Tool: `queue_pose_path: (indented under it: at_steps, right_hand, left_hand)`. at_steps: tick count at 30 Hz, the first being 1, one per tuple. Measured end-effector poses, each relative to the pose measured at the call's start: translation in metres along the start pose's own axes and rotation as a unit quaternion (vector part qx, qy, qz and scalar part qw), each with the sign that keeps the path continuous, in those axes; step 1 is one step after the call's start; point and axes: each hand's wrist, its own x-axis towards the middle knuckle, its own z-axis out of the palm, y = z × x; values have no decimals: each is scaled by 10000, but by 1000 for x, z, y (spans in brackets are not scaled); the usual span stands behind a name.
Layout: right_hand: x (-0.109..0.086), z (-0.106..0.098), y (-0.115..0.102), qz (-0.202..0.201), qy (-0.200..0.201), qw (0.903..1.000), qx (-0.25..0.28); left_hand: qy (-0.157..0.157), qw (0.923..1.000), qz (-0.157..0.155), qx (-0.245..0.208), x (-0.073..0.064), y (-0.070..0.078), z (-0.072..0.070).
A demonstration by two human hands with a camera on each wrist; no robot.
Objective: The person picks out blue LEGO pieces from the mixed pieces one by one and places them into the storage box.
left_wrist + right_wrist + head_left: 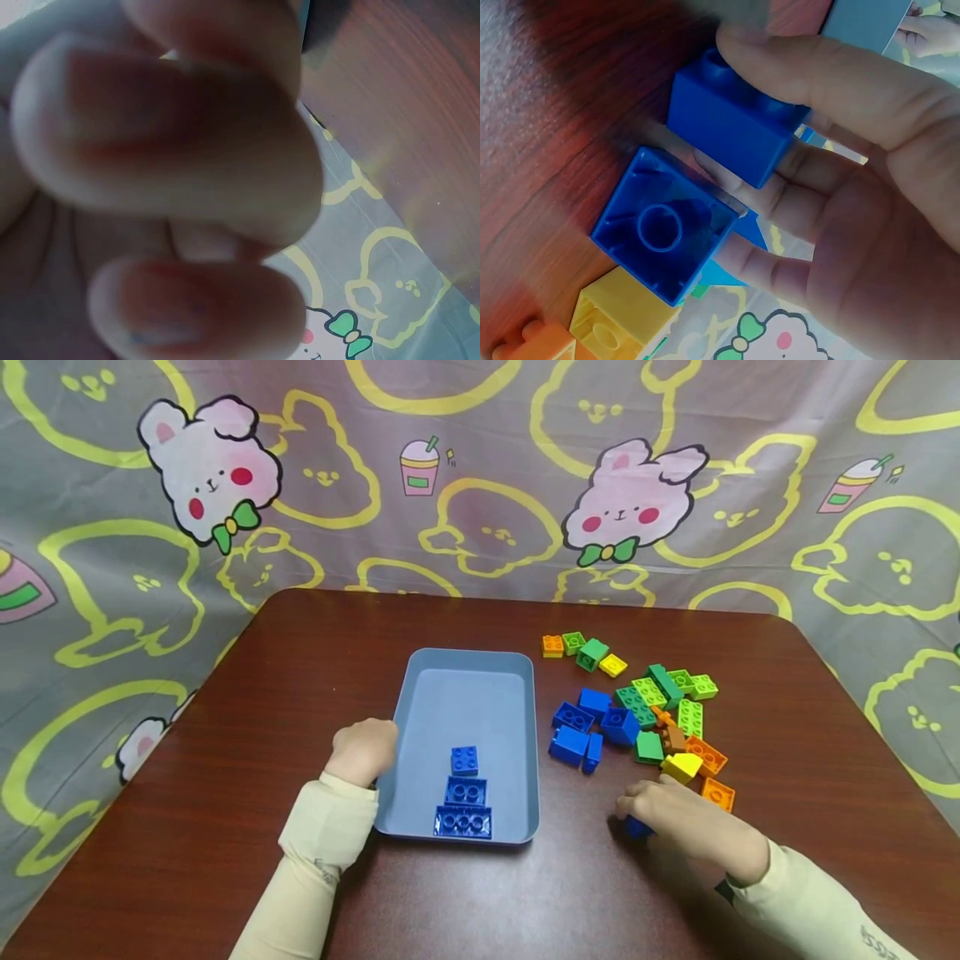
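Observation:
My left hand, fingers curled in, rests against the left rim of a grey-blue tray. In the left wrist view, blurred curled fingers fill the frame with nothing visible in them. Inside the tray, three blue bricks lie in a column: a square one, a wider one and the widest at the near end. To the right, my right hand is low over the table. Its thumb and fingers pinch a blue brick. Another blue brick, hollow underside showing, sits beside these fingers.
Several loose blue bricks lie right of the tray. Green bricks, a yellow brick and orange bricks are scattered farther right. A small group with an orange brick lies at the back. A patterned cloth hangs behind the table.

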Motion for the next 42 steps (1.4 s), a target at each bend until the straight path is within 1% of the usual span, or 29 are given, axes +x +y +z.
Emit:
queue_pose_path:
  at_steps: [6, 9, 13, 16, 20, 26, 32, 35, 42]
  right_hand:
    - [1, 0, -1, 93, 12, 10000, 25]
    - [2, -1, -1, -20, 172, 9998, -22]
    - [4, -3, 0, -169, 434, 9988, 122]
    - [6, -5, -1, -125, 407, 9984, 380]
    - [9, -6, -3, -53, 281, 9983, 513]
    - [11, -8, -5, -32, 338, 9982, 489]
    - [13, -14, -6, 48, 559, 9980, 296]
    - [15, -17, -6, 25, 650, 9977, 190]
    - [18, -18, -5, -161, 751, 9963, 373]
  left_hand:
    - [-8, 10000, 21, 58, 0, 0, 1]
    - [1, 10000, 31, 67, -1, 0, 1]
    - [9, 10000, 27, 42, -1, 0, 1]
    - [13, 10000, 19, 33, -1, 0, 1]
    - [17, 10000, 19, 22, -1, 0, 1]
    - [47, 10000, 30, -10, -2, 0, 1]
    - [62, 10000, 45, 21, -1, 0, 0]
    - [69, 10000, 48, 31, 0, 0, 0]
    - [54, 10000, 19, -9, -1, 0, -1]
